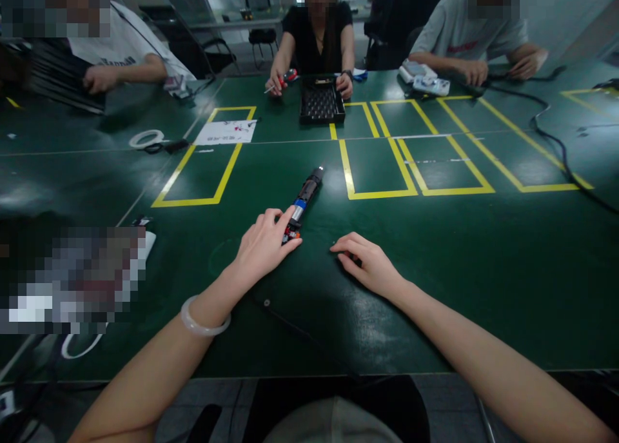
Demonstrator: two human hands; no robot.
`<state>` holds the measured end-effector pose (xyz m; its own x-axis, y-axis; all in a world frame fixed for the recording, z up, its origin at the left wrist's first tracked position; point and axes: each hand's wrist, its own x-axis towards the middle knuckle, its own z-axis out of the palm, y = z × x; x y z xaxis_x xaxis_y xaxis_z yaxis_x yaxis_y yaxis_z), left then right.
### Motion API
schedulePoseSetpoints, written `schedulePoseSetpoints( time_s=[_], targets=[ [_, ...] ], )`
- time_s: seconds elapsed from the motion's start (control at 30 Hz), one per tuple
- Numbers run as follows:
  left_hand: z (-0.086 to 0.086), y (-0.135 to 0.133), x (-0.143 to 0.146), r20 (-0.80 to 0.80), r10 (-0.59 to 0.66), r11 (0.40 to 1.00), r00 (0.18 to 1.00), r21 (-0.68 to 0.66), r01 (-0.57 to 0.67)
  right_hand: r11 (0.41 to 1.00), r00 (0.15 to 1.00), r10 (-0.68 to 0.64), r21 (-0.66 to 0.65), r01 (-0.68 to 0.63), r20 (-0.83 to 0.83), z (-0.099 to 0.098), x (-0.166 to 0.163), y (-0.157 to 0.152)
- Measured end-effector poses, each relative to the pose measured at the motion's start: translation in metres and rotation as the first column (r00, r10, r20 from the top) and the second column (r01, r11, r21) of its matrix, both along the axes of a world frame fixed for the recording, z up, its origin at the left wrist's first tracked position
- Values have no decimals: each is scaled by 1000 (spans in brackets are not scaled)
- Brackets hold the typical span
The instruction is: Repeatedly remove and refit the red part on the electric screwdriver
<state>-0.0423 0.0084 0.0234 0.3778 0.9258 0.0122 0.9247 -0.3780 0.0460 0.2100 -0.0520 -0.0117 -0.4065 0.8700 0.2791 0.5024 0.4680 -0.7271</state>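
Observation:
My left hand (264, 243) lies over the near end of a slim, tube-shaped device (305, 195), its thumb stretched along the right side and its fingers on the left and top. The device has a black far end with a shiny tip, a blue and silver middle, and red and orange parts by my thumb. It lies slanted on the green table. Apart from it, to the right, my right hand (367, 265) rests low over the table with bent fingers. A gap shows between its thumb and index finger; a tiny speck near the index fingertip is too small to name.
Yellow tape outlines (382, 195) mark the green table (507, 269). Across it, a co-worker holds a black tray (322, 102) and a red-handled tool (289, 77). White tape roll (146, 138), paper sheet (226, 132) and black cable (556, 137) lie about.

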Motion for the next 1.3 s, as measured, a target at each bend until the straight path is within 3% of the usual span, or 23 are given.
schedulePoseSetpoints(
  time_s=[0.2, 0.37, 0.47, 0.63, 0.83, 0.97, 1.03, 1.1, 1.17, 1.23, 1.3],
  targets=[
    [-2, 44, -73, -46, 234, 972, 971, -14, -235, 1000, 1000, 4, -13, -4, 4, 2, -1, -1],
    [-3, 72, -137, -60, 414, 909, 908, -8, -416, 1000, 1000, 11, -20, -11, -4, 1, 0, 0],
    [-4, 79, -161, -47, 506, 863, 861, 36, -504, 1000, 1000, 8, -20, -8, -7, 2, 0, 0],
    [-7, 72, -164, -20, 588, 802, 809, 149, -579, 999, 1000, 6, -39, -6, 6, 3, 0, 0],
    [-5, 66, -150, -105, 587, 802, 803, 212, -559, 999, 1000, 11, -38, -11, -5, 2, 0, 0],
    [0, 68, -149, -26, 673, 734, 740, 154, -662, 999, 1000, 17, -29, -18, -2, 1, 0, 1],
    [5, 67, -147, 95, 673, 718, 734, 154, -678, 1000, 1000, 17, -24, -17, -3, 1, 1, 1],
    [10, 65, -138, 351, 601, 745, 718, 81, -662, 1000, 1000, 16, -26, -16, -1, 1, 1, 1],
    [15, 61, -121, 598, 486, 826, 637, -77, -558, 999, 1000, 16, -31, -16, 0, 1, 0, 1],
    [21, 52, -96, 748, 443, 890, 495, -301, -343, 999, 1000, 16, -37, -16, -11, 1, 0, 1],
    [24, 38, -65, 817, 495, 861, 296, -507, -41, 999, 999, 14, -42, -16, -44, 1, -1, 2]
  ],
)
